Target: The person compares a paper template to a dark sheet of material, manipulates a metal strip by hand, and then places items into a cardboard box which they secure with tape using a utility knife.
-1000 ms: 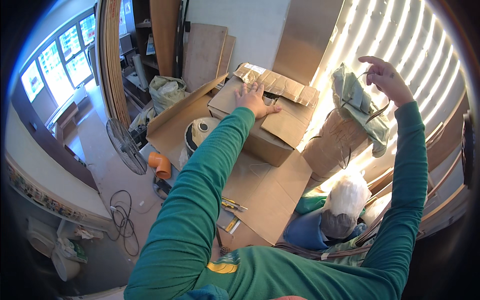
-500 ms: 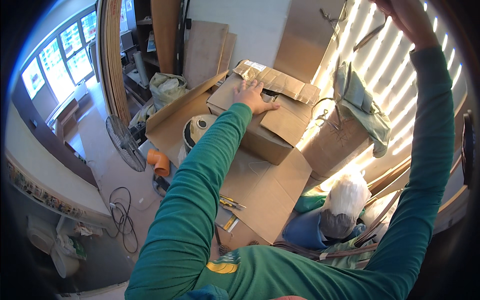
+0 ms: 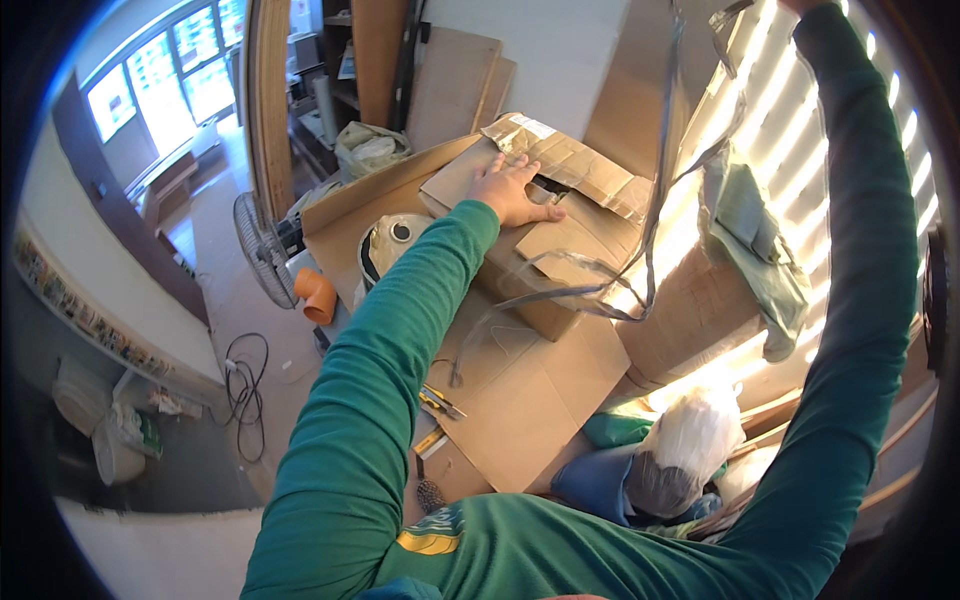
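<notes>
My left hand (image 3: 512,192) lies spread on top of a brown cardboard box (image 3: 545,312), beside a gap between its flaps. Taped brown cardboard (image 3: 570,165) runs along the box's far edge. My right arm reaches up at the right; only a sliver of my right hand (image 3: 803,4) shows at the top edge, its fingers out of frame. A long grey strap-like strip (image 3: 655,225) hangs from the top of the view. It loops over the front of the box. Whether my right hand holds it is hidden.
Flattened cardboard (image 3: 540,400) lies under the box, near yellow-handled tools (image 3: 440,402). To the left are a round tub (image 3: 395,240), an orange pipe elbow (image 3: 316,296), a fan (image 3: 262,250) and a black cable (image 3: 245,395). A taller carton (image 3: 690,310) and bagged items (image 3: 690,440) stand right.
The strap-like strip has swung across and now loops over the box front. My right hand has risen almost out of view. My left hand stays on the box while the view shifts.
</notes>
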A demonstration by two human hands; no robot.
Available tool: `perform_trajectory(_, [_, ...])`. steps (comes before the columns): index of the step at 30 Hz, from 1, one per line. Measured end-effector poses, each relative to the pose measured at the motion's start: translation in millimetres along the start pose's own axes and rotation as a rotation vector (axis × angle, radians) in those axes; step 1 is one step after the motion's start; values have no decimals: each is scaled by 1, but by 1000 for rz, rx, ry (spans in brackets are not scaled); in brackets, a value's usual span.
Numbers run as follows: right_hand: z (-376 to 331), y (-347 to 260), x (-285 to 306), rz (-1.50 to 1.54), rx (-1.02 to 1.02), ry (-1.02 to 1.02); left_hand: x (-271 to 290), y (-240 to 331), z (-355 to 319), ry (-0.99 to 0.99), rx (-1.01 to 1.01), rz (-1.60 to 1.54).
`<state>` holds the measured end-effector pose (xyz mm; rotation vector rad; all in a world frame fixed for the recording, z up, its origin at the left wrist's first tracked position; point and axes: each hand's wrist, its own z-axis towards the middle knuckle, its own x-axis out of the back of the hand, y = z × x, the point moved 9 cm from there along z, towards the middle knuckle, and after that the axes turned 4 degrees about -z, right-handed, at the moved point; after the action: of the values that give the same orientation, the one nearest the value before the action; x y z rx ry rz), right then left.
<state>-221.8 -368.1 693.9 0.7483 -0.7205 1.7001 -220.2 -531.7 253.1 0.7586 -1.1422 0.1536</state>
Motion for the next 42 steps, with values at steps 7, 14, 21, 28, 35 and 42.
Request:
perform_trajectory(7, [-17, 130, -218, -451, 228, -267, 3, -26, -2, 67, 20, 14])
perform_trajectory(14, [-40, 162, -268, -407, 183, -412, 5, -25, -4, 75, 33, -30])
perform_trajectory(21, [-69, 187, -295, -216, 184, -388, 5, -25, -2, 54, 39, -17])
perform_trajectory(28, [-112, 215, -345, -215, 61, -424, 4, -16, 5, 82, 27, -21])
perform_trajectory(35, [-120, 216, -357, -140, -40, -307, 1, -37, 23, 44, -203, 99])
perform_trajectory(42, [-123, 228, -365, -129, -57, -326, 16, -11, -14, 235, 9, -88])
